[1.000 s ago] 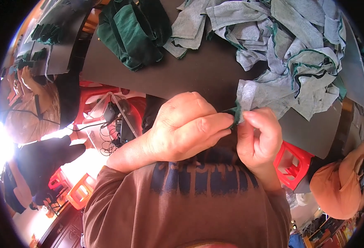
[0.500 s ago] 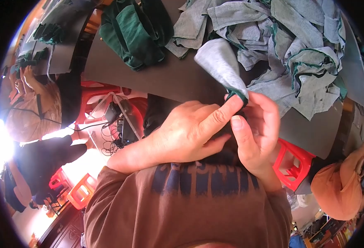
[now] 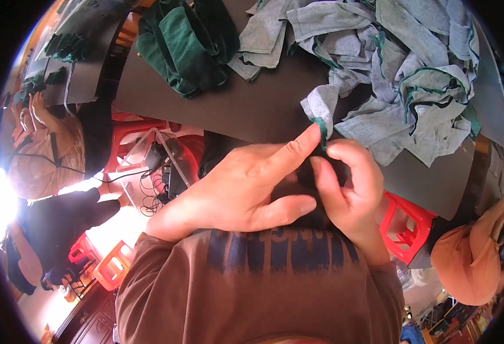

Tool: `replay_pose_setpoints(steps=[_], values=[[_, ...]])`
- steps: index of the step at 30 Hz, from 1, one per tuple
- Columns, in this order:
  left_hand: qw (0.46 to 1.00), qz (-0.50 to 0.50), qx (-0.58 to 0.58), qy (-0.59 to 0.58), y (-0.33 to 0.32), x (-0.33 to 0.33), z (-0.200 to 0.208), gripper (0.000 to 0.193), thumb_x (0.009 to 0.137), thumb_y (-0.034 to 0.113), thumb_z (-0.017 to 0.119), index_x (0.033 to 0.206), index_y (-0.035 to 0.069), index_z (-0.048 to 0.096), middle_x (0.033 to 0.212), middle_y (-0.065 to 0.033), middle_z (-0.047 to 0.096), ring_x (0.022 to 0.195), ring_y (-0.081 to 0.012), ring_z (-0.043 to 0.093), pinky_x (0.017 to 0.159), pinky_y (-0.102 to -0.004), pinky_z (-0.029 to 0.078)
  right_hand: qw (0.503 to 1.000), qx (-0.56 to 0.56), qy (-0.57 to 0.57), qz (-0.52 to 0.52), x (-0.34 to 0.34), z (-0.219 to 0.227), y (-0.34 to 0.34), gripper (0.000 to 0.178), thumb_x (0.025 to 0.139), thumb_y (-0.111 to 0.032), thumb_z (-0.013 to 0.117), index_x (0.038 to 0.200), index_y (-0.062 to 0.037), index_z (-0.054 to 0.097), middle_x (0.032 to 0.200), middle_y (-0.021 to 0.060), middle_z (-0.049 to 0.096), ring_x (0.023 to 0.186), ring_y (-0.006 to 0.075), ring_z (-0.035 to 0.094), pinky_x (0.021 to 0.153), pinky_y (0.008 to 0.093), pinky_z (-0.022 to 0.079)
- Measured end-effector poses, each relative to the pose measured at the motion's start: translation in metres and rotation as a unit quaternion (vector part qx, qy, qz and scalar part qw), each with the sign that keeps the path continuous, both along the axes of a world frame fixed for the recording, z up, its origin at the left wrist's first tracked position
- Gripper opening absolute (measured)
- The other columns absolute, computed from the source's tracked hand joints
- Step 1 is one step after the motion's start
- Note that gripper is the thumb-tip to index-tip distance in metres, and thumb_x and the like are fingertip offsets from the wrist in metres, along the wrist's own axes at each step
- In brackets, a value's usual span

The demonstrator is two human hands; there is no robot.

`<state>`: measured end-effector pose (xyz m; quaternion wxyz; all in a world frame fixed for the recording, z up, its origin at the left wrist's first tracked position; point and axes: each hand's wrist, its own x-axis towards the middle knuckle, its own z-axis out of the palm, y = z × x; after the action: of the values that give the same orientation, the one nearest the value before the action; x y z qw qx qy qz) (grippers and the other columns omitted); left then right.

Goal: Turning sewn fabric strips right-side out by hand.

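Observation:
A small grey fabric piece point(image 3: 320, 104) with a dark green edge stands up folded in front of my chest. My left hand point(image 3: 246, 183) holds it near the tip of its stretched index finger, which lies along the green edge; its thumb sticks out apart below. The fingers behind the cloth are hidden. My right hand point(image 3: 355, 180) is beside the lower end of the green edge, its index finger and thumb curled toward each other; what lies between them is too small to tell. Beyond lies a heap of similar grey pieces point(image 3: 404, 17) with green edges.
Dark green folded cloth point(image 3: 189, 51) lies at the far left of the dark table point(image 3: 154, 103). Red stools point(image 3: 406, 229) stand beside and below it. Cables and a black box point(image 3: 174, 180) are at left. Other people sit at left and at right, one in orange point(image 3: 464, 264).
The grey piece has tipped over and become shorter, bent down at the fingers. My left thumb has moved away from the others. My right fingers have curled in and drawn back slightly.

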<state>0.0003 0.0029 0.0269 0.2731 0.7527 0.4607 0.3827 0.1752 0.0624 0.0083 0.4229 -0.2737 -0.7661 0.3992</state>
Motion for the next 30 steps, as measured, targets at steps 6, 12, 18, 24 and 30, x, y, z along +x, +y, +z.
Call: replay_pose_setpoints(steps=[6,12,18,24,30], values=[[0.413,-0.411,-0.364,-0.727,-0.009,0.0,-0.019,0.096,0.081,0.016,0.066,0.144,0.019,-0.006,0.068,-0.0116,0.059,0.05,-0.0131,0.056,0.05,-0.0264,0.044,0.987,-0.114,0.06,0.093,-0.006,0.01,-0.008,0.021,0.075,0.001,0.062,0.095,-0.0005,0.056,0.084,0.0136,0.06,0.072,0.0298,0.061,0.063,0.0346,0.047],[0.309,-0.357,-0.369,-0.801,-0.015,0.003,-0.018,0.097,0.081,0.015,0.064,0.142,0.025,-0.011,0.065,-0.01,0.055,0.047,-0.0123,0.053,0.044,-0.0262,0.045,0.986,-0.064,0.029,0.154,-0.009,0.0,0.003,0.021,0.075,-0.002,0.062,0.096,-0.0006,0.056,0.083,0.0149,0.058,0.071,0.0344,0.058,0.061,0.0362,0.046],[0.954,-0.043,-0.298,-0.004,-0.014,-0.021,0.017,0.087,0.074,0.007,0.071,0.143,0.01,0.019,0.066,-0.007,0.057,0.051,-0.013,0.055,0.047,-0.0231,0.042,0.987,-0.021,-0.022,0.155,-0.003,-0.001,0.005,0.019,0.071,0.001,0.063,0.087,-0.0017,0.053,0.073,0.0124,0.055,0.062,0.0325,0.054,0.054,0.039,0.042],[0.99,0.01,-0.142,0.014,-0.008,0.0,0.009,0.087,0.067,0.017,0.075,0.139,0.008,0.026,0.072,-0.0091,0.059,0.054,-0.0253,0.058,0.05,-0.0323,0.046,0.975,-0.148,0.017,0.168,-0.006,0.008,0.005,0.015,0.072,0.001,0.062,0.086,-0.002,0.055,0.069,0.0093,0.054,0.057,0.0257,0.052,0.054,0.0338,0.041],[0.96,-0.132,-0.22,-0.113,-0.005,0.005,0.007,0.088,0.072,0.02,0.074,0.141,0.01,0.02,0.065,-0.0091,0.054,0.053,-0.0217,0.056,0.049,-0.031,0.045,0.879,-0.423,0.19,0.107,-0.002,0.005,0.006,0.086,0.076,-0.065,0.053,0.123,0.0055,0.04,0.115,0.0165,0.052,0.107,0.0237,0.051,0.093,0.0377,0.039]])
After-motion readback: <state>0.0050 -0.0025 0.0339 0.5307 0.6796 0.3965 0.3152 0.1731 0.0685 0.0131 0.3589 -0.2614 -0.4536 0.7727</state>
